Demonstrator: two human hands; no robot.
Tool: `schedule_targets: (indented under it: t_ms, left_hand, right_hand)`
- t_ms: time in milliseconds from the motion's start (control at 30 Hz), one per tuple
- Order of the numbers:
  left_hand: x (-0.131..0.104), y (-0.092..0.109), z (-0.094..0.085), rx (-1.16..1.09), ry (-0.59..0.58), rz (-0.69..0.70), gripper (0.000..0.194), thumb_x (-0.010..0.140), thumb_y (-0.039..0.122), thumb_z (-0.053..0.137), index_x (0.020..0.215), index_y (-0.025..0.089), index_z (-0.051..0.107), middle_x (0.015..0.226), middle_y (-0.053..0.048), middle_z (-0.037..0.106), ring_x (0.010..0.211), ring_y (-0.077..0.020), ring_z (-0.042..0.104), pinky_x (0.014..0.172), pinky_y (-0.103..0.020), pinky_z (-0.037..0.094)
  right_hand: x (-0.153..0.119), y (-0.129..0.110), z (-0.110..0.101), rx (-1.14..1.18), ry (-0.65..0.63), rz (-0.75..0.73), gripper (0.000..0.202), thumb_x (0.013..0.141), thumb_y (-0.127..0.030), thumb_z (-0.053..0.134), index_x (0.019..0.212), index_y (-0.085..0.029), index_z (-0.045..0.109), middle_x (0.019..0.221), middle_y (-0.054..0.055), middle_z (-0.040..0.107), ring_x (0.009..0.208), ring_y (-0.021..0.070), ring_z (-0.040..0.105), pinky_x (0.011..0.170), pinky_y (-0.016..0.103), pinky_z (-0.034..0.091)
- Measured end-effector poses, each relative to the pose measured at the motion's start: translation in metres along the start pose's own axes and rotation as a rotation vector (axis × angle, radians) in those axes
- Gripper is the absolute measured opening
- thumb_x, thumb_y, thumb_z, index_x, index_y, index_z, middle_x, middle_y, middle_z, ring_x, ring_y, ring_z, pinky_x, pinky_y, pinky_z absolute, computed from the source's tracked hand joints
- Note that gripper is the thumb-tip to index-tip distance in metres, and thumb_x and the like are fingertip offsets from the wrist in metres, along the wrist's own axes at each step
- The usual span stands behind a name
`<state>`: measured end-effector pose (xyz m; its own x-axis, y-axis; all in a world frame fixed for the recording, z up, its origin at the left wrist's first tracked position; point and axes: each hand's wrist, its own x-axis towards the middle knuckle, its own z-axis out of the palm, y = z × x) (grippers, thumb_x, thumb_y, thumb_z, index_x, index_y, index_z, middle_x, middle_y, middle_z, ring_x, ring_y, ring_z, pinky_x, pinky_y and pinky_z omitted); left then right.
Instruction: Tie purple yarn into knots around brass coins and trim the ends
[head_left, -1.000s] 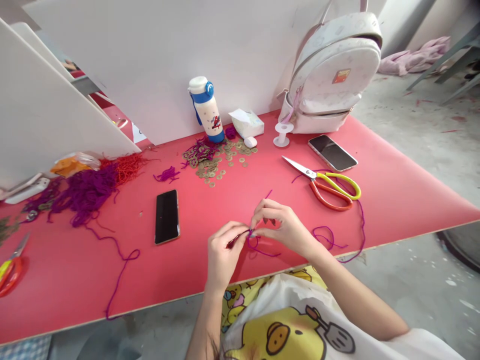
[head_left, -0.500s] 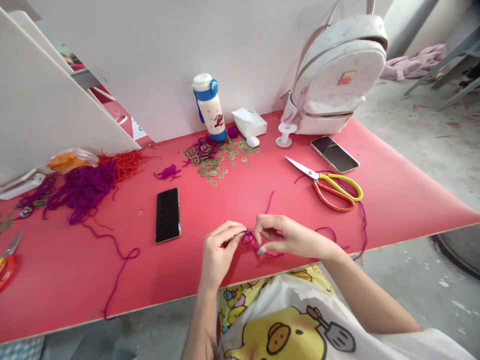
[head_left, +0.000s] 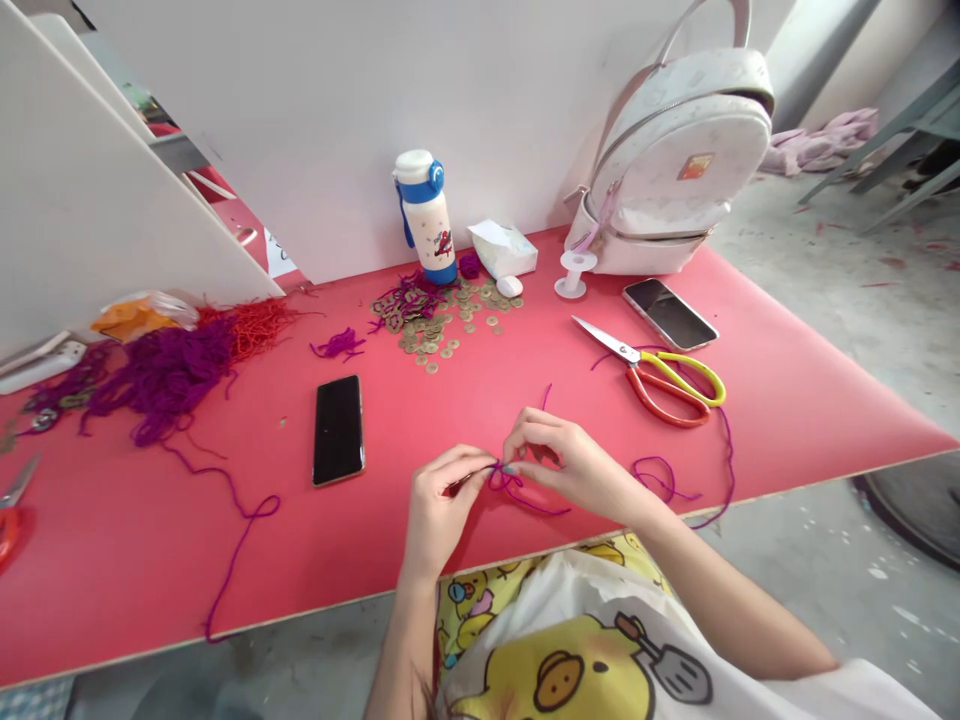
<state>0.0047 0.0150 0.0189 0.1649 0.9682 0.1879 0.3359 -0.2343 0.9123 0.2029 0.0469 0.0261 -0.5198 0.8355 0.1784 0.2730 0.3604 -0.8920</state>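
Purple yarn (head_left: 505, 480), looped; pinched thumb-to-finger in left hand (head_left: 441, 497) and right hand (head_left: 561, 455), both angled inward, close together, above red counter (head_left: 420, 410) near front edge.

I record the table (head_left: 262, 430) as plain red. The near cord (head_left: 504, 481) is magenta-purple. At left I log deep purple yarn (head_left: 169, 375), bright red strands (head_left: 259, 325) and an orange pouch (head_left: 127, 322). On the far side, I find the flask (head_left: 430, 220) cream, with a white lid, blue trim, blue base and a red figure print; the coins (head_left: 429, 335) are dull brass. Far right: backpack (head_left: 675, 160), white, faint grey print, orange-red patch. Right: scissors (head_left: 625, 353), silver blades, one yellow handle, one red. Near: shirt (head_left: 577, 665), white, yellow chick print.
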Motion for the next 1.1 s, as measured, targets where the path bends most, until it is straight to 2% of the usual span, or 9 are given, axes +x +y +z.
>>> schedule_targets:
  t_ms: [100,267,433,533,633,800,867,1033,1100]
  left_hand:
    - [-0.001,-0.001,-0.001,0.026,-0.012,0.017,0.017,0.092,0.017,0.06,0.083,0.018,0.074,0.082,-0.004,0.072,0.074,-0.0144,0.066,0.068,-0.02,0.051]
    - [-0.002,-0.004,-0.001,0.064,0.021,0.039,0.017,0.092,0.015,0.06,0.085,0.018,0.074,0.085,-0.004,0.073,0.077,-0.0148,0.068,0.071,-0.02,0.051]
    - [-0.003,-0.004,-0.001,0.053,0.026,-0.011,0.016,0.092,0.018,0.061,0.084,0.018,0.075,0.084,-0.005,0.073,0.079,-0.0165,0.068,0.073,-0.022,0.053]
    - [-0.003,-0.001,0.001,0.043,0.016,-0.035,0.017,0.092,0.019,0.06,0.085,0.018,0.075,0.085,-0.006,0.073,0.079,-0.0169,0.068,0.072,-0.023,0.053]
    - [-0.002,0.001,0.002,0.04,0.017,-0.036,0.018,0.093,0.02,0.06,0.085,0.018,0.075,0.085,-0.006,0.073,0.078,-0.0168,0.068,0.07,-0.023,0.053]
    - [-0.003,0.001,0.003,0.058,0.055,-0.064,0.017,0.091,0.02,0.061,0.083,0.018,0.076,0.085,-0.006,0.074,0.081,-0.0181,0.069,0.074,-0.024,0.054]
    - [-0.004,0.0,0.003,0.066,0.059,-0.096,0.018,0.091,0.02,0.061,0.082,0.018,0.076,0.085,-0.006,0.074,0.082,-0.0182,0.07,0.074,-0.024,0.054]
    - [-0.004,-0.005,0.005,0.034,0.047,-0.17,0.016,0.088,0.02,0.063,0.082,0.017,0.078,0.087,-0.007,0.076,0.083,-0.0187,0.07,0.075,-0.024,0.055]
    - [-0.004,-0.006,0.007,0.002,0.05,-0.196,0.015,0.087,0.021,0.065,0.082,0.017,0.078,0.088,-0.007,0.076,0.084,-0.0192,0.071,0.076,-0.025,0.055]
  right_hand:
    - [0.0,-0.001,-0.003,0.16,-0.141,0.04,0.005,0.093,-0.022,0.061,0.092,-0.019,0.064,0.087,0.001,0.054,0.071,0.0125,0.05,0.065,0.025,0.042]
    - [-0.007,-0.001,-0.011,0.372,-0.317,0.087,0.026,0.093,-0.039,0.061,0.079,-0.018,0.057,0.077,-0.002,0.047,0.067,0.0118,0.043,0.064,0.026,0.038]
    - [-0.01,0.002,-0.009,0.159,-0.034,0.074,0.017,0.091,-0.034,0.068,0.096,-0.02,0.062,0.076,-0.003,0.048,0.063,0.0111,0.04,0.059,0.025,0.035]
    - [-0.007,0.0,-0.002,-0.009,0.029,0.041,0.014,0.091,-0.029,0.068,0.101,-0.02,0.066,0.08,-0.001,0.05,0.064,0.0117,0.043,0.06,0.025,0.037]
    - [-0.005,-0.003,0.003,0.062,-0.074,0.035,0.015,0.094,-0.033,0.064,0.09,-0.019,0.067,0.079,-0.001,0.053,0.064,0.0116,0.044,0.061,0.025,0.038]
    - [-0.012,-0.003,-0.011,0.506,-0.37,0.072,0.037,0.09,-0.052,0.066,0.076,-0.018,0.059,0.069,-0.003,0.051,0.06,0.0112,0.043,0.059,0.026,0.038]
    - [-0.016,-0.002,-0.023,0.648,-0.305,0.035,0.043,0.089,-0.056,0.065,0.069,-0.019,0.055,0.063,-0.003,0.05,0.058,0.0119,0.043,0.057,0.027,0.038]
    - [-0.018,0.003,-0.056,0.658,0.273,0.023,0.051,0.093,-0.06,0.055,0.061,-0.023,0.041,0.056,-0.004,0.036,0.051,0.0136,0.034,0.05,0.029,0.031]
    - [-0.017,0.007,-0.063,0.541,0.433,0.085,0.042,0.096,-0.056,0.049,0.069,-0.024,0.046,0.062,-0.002,0.04,0.053,0.015,0.039,0.05,0.029,0.034]
